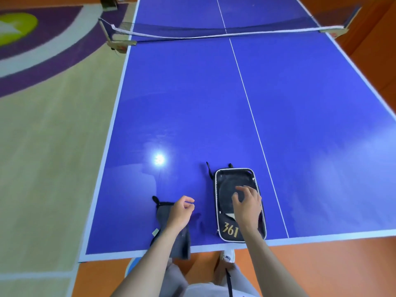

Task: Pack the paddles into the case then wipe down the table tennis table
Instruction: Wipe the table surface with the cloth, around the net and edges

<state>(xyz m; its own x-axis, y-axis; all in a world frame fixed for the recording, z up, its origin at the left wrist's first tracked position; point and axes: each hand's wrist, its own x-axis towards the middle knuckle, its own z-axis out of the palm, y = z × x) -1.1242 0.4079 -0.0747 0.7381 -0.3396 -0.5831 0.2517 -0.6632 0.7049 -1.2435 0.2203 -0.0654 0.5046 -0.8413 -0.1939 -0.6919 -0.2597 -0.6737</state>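
Our right hand [246,202] reaches into the open case [237,204], fingers spread and slightly bent, their tips resting on the dark rubber face of a paddle [227,189] that lies flat inside; we cannot tell whether the fingers only touch it or press it down, and they do not curl around it. Only one paddle shows clearly, with a pale wedge of its handle end visible just under the wrist. Whether a second one lies beneath it we cannot tell. We see the case as a black rounded rectangle with a white rim, marked "361" in gold at its near end, lying on the blue counter [192,103] close to the near edge and just left of the white centre line. Our left hand [181,211] hovers to the left of the case, fingers loosely curled with thumb and forefinger near each other, holding nothing that we can make out. Under that wrist lies a dark grey cloth [171,236], part of it hanging over the counter's near edge. Black straps stick out beside the case's far corner. Across the counter's middle stretches the net [225,32]. Below the edge we see a white shoe [228,255] on the orange floor [321,271].
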